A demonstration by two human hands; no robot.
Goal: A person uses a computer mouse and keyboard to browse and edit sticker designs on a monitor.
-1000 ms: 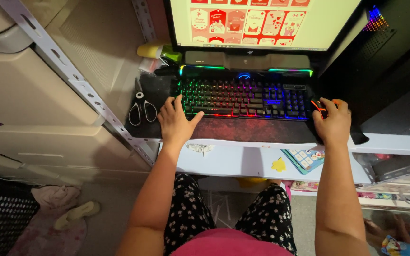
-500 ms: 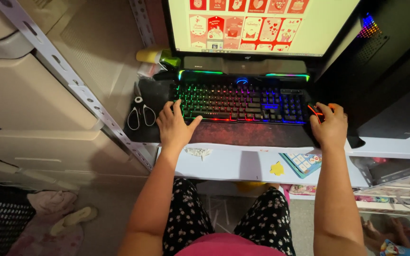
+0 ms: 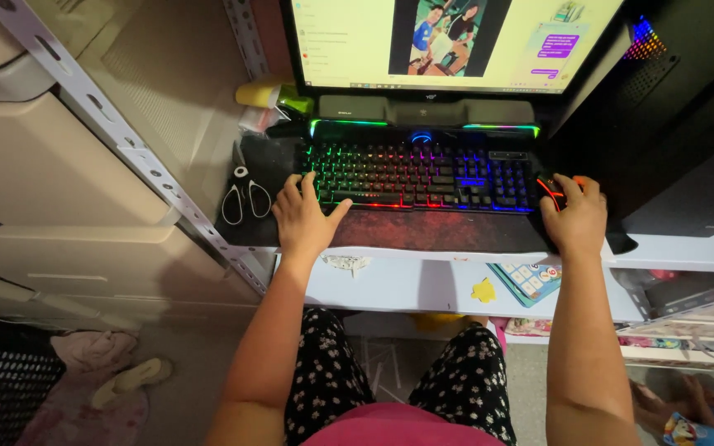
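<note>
The backlit keyboard (image 3: 423,175) lies across a dark desk mat (image 3: 423,230), directly under the fingers of the left hand (image 3: 303,216) at its left end. That hand lies palm down with the fingers spread loosely and resting on the leftmost keys, the thumb stretched out to the right along the bottom row; it grips nothing. The forearm runs straight back from the wrist toward the body, over the mat's front edge. Past the keyboard's right end, the right hand (image 3: 573,216) is cupped over a black mouse (image 3: 554,188) with a red glowing line, fingers curled down over its top so that most of it is hidden beneath them. Just left of the left hand's little finger, a pair of scissors (image 3: 245,198) with white handles lies on the mat, apart from the hand. Beyond the fingertips of both hands, behind the keyboard, stands a lit monitor (image 3: 448,41) above a black bar with a glowing strip. To the right of the right hand a black computer case (image 3: 671,124) stands close beside the mouse. Left of the scissors, a perforated metal rail (image 3: 126,144) slants across beige drawers (image 3: 51,182).
</note>
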